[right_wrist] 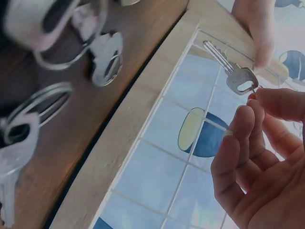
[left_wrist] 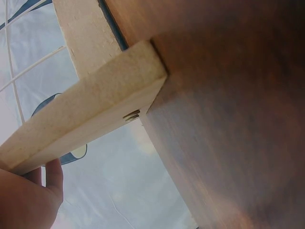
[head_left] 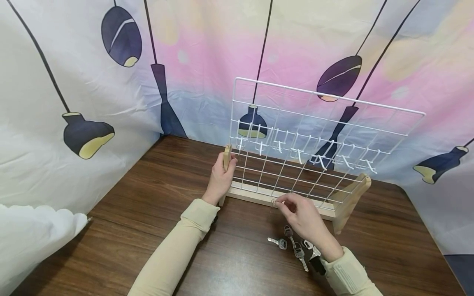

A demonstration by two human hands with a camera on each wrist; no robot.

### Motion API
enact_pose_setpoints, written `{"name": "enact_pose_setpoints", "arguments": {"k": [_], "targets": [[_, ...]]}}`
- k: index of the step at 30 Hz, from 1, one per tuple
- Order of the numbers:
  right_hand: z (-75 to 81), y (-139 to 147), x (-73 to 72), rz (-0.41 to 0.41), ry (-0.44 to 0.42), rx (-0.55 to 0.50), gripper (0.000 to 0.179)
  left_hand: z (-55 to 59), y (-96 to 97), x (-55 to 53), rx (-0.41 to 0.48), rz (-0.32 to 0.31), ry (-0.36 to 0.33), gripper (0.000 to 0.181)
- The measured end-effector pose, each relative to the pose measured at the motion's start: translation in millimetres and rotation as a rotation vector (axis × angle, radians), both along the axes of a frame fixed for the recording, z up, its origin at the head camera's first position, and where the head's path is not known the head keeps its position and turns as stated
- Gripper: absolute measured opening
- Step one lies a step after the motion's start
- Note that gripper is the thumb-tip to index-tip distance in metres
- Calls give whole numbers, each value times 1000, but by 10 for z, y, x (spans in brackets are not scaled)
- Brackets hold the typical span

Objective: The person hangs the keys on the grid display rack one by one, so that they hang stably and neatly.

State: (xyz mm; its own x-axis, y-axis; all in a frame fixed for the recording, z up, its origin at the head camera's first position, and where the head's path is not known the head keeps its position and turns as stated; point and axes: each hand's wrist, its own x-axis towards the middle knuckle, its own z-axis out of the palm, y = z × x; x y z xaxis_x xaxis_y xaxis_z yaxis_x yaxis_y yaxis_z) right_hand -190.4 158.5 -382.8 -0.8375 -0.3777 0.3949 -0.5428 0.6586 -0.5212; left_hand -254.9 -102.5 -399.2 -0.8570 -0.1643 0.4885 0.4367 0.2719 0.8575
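Note:
A white wire grid rack (head_left: 292, 172) with a row of white hooks (head_left: 298, 155) stands on a wooden base. My left hand (head_left: 221, 176) grips the rack's left wooden side post (head_left: 226, 158); the left wrist view shows the fingers behind that post (left_wrist: 81, 114). In front of the grid, my right hand (head_left: 301, 216) pinches a silver key (right_wrist: 233, 71) between thumb and fingertips, at the thin ring by its head. The key points away from the fingers. More keys (head_left: 299, 255) lie on the table below the right hand, one with a black fob (head_left: 317, 265).
The rack's right wooden support (head_left: 353, 201) stands beyond the right hand. Brown wood-grain tabletop (head_left: 229, 255) lies under everything. A cloth printed with hanging lamps (head_left: 207, 82) rises behind the rack, and white scalloped fabric (head_left: 40, 234) hangs at the left.

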Motion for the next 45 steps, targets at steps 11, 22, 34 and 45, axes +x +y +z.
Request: {"name": "enact_pose_setpoints", "arguments": {"k": [11,22,34,45], "targets": [[101,-100,43,60,31,-109,6,7,1,20,18,-5,-17,22],[192,-214,69,79,-2,-269,5,10,9,6,17,-6,-34,24],[427,-376,185,90,27,-422,8,14,5,16,6,-7,-2,25],[372,-372,90,131,4,-492,12,3,5,9,8,3,-7,22]]}}
